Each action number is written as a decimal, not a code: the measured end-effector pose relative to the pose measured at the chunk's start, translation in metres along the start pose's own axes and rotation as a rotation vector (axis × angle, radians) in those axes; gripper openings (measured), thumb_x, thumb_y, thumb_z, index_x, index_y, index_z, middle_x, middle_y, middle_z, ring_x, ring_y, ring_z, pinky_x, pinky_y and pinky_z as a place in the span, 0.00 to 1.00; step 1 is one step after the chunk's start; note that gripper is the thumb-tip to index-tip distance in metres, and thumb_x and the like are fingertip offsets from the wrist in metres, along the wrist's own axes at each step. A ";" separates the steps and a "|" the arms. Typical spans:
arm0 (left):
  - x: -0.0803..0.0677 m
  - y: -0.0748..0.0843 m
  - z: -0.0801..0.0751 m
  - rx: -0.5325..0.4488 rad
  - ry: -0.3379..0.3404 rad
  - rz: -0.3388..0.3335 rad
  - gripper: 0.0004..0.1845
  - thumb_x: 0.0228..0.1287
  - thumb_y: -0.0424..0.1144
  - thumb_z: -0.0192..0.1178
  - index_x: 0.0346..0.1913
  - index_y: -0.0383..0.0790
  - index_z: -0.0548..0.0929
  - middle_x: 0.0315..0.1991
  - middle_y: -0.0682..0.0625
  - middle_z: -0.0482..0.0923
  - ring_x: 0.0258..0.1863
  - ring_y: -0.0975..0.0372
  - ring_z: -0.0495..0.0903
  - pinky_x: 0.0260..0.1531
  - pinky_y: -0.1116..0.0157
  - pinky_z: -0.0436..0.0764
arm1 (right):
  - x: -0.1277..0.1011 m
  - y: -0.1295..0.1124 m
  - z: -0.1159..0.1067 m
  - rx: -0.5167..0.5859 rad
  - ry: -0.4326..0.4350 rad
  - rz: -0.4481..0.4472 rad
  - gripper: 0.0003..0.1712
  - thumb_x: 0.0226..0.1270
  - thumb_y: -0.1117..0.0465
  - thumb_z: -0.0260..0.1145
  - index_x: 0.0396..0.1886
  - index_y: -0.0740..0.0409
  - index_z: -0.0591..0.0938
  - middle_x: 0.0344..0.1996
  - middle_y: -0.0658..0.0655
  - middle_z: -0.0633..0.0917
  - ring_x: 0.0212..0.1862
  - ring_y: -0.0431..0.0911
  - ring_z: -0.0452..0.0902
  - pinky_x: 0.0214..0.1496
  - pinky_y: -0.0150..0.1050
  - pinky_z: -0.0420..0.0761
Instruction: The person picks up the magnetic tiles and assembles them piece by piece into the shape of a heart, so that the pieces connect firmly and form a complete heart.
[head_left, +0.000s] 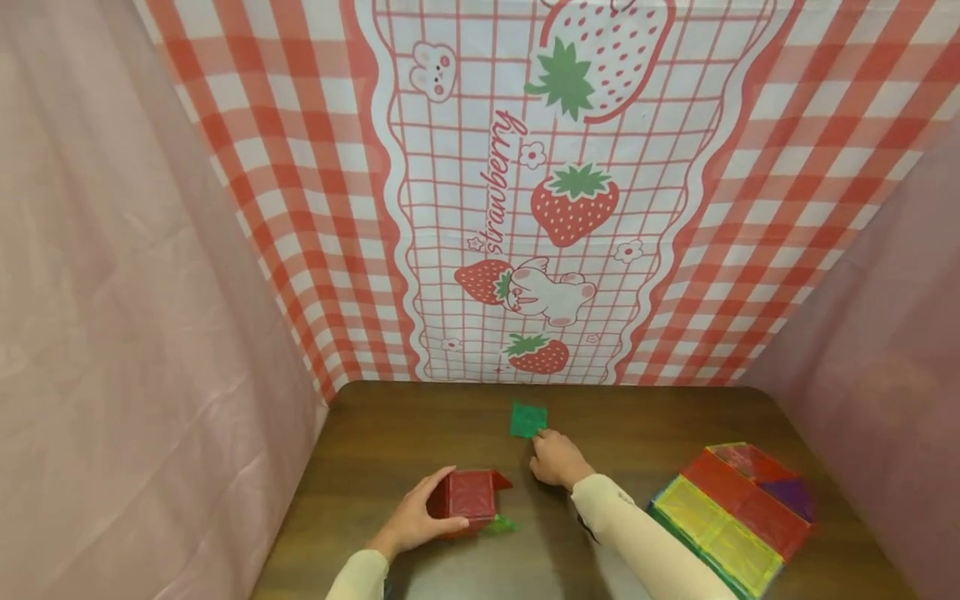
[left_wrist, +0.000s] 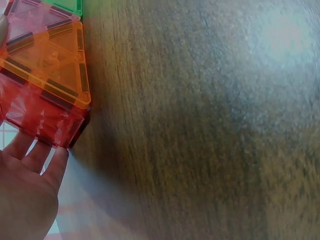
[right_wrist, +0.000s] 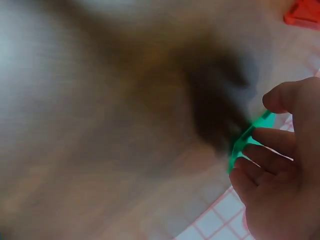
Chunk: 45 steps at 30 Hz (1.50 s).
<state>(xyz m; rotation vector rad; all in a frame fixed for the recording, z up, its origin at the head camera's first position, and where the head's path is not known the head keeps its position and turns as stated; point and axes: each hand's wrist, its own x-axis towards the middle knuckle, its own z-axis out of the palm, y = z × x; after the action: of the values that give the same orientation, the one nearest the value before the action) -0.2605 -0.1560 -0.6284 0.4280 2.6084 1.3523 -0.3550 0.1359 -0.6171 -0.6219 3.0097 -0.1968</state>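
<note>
My left hand [head_left: 416,515] holds a small box of red magnetic tiles [head_left: 472,494], thumb on the near side and fingers on the far side. A red pointed piece and a green piece [head_left: 501,524] jut from its right side. In the left wrist view, an orange triangular tile [left_wrist: 60,62] shows on it, and my fingertips press the red wall [left_wrist: 42,112]. Farther back, my right hand [head_left: 558,458] pinches a green square magnetic tile [head_left: 528,420] by its near right corner. That tile [right_wrist: 242,142] appears partly behind my fingers in the right wrist view.
A larger construction of red, yellow, purple and green tiles [head_left: 731,517] stands at the right of the wooden table [head_left: 420,425]. A checked strawberry cloth [head_left: 525,208] hangs behind the table's back edge. Pink curtains [head_left: 150,292] hang at both sides.
</note>
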 end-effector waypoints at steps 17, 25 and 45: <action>0.003 -0.002 -0.008 -0.004 0.027 -0.004 0.46 0.46 0.58 0.70 0.69 0.56 0.63 0.62 0.40 0.69 0.54 0.49 0.74 0.47 0.50 0.77 | -0.059 0.004 -0.012 -0.019 0.027 0.033 0.08 0.54 0.60 0.64 0.20 0.57 0.78 0.23 0.56 0.80 0.25 0.49 0.77 0.27 0.47 0.78; 0.009 0.013 0.007 -0.040 -0.063 0.023 0.46 0.49 0.56 0.70 0.70 0.49 0.61 0.63 0.39 0.67 0.53 0.50 0.74 0.46 0.51 0.78 | -0.047 0.018 -0.035 -0.068 -0.018 0.116 0.24 0.54 0.52 0.70 0.47 0.62 0.81 0.46 0.63 0.81 0.47 0.59 0.76 0.49 0.55 0.76; 0.019 0.021 0.024 -0.077 -0.111 0.020 0.45 0.49 0.57 0.69 0.70 0.53 0.61 0.65 0.42 0.66 0.55 0.50 0.73 0.46 0.51 0.78 | -0.050 0.031 -0.016 0.101 -0.087 0.082 0.47 0.43 0.51 0.78 0.65 0.56 0.70 0.55 0.65 0.77 0.54 0.58 0.74 0.50 0.54 0.77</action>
<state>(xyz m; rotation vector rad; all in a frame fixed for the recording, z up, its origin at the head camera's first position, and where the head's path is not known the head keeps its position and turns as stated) -0.2676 -0.1196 -0.6256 0.5045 2.4608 1.3876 -0.3226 0.1856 -0.6038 -0.4846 2.9134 -0.3071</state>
